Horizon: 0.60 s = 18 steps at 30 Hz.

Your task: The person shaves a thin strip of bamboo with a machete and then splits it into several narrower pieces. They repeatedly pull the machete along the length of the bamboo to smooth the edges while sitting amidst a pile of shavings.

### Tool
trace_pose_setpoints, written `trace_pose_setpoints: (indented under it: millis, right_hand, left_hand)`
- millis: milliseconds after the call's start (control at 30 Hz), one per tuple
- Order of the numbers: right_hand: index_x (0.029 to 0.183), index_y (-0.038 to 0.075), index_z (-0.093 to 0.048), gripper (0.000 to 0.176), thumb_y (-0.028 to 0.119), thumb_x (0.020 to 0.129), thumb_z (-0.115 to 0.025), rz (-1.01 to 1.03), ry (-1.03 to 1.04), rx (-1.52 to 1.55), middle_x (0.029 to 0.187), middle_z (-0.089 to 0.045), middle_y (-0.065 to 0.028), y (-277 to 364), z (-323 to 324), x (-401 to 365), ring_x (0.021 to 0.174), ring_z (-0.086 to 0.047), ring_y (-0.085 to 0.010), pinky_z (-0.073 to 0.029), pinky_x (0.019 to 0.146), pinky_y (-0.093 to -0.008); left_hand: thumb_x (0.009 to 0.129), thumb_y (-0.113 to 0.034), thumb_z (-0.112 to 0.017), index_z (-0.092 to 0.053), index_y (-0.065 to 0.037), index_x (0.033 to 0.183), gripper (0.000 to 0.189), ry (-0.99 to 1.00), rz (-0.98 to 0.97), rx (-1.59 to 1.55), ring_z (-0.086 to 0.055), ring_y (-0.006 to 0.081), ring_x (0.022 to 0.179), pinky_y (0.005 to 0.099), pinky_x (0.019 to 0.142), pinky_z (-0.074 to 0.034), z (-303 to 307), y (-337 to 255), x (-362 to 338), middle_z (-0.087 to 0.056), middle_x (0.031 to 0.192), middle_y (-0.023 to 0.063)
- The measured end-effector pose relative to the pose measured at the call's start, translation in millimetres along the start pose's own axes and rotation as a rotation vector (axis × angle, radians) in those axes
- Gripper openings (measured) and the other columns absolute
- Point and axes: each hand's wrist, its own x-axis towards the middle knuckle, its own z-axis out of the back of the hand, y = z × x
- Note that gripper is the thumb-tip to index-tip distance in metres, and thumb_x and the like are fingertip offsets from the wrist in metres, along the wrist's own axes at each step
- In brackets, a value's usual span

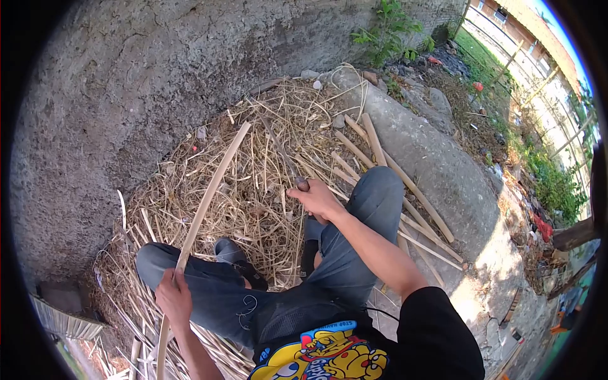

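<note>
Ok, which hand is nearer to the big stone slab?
Right. The right hand, gripping the knife, is across the right knee from the slab; the left hand, holding the strip, is farther, beside the left knee.

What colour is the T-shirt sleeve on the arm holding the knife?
The sleeve is plain black, shown best in the head view.

Black shirt (437, 329) — "STOP HAVIN…" on blue part of cartoon print (332, 354) — other lettering unclear.
</note>
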Motion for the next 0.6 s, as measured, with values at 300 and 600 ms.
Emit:
trace_pose_setpoints:
  millis: [300,600]
  right_hand:
    - [0.083,0.002,-0.055,0.047,0.044,0.105,-0.054,0.5,-0.073,-0.012,0.056,-0.052,-0.0068,41.2,-26.4,-31.6,0.045,-0.052,-0.0178,-0.042,0.045,-0.0355]
    - [0.094,0.005,-0.057,0.045,0.049,0.097,-0.064,0.853,0.093,-0.706,0.061,-0.061,-0.0169,94.3,-67.5,-95.6,0.058,-0.065,-0.0406,-0.05,0.052,-0.0486]
  left_hand:
    - [0.097,-0.032,-0.065,-0.071,-0.008,0.086,0.027,-0.034,0.093,-0.087,-0.065,0.0438,0.064,0.0525,0.06,-0.051,1.6,-35.8,2.4,-0.064,0.063,0.0194]
    - [0.096,-0.03,-0.068,-0.072,-0.007,0.085,0.026,-0.126,0.016,-0.23,-0.065,0.0408,0.059,0.0501,0.055,-0.049,-0.5,-60.5,1.8,-0.064,0.063,0.0166]
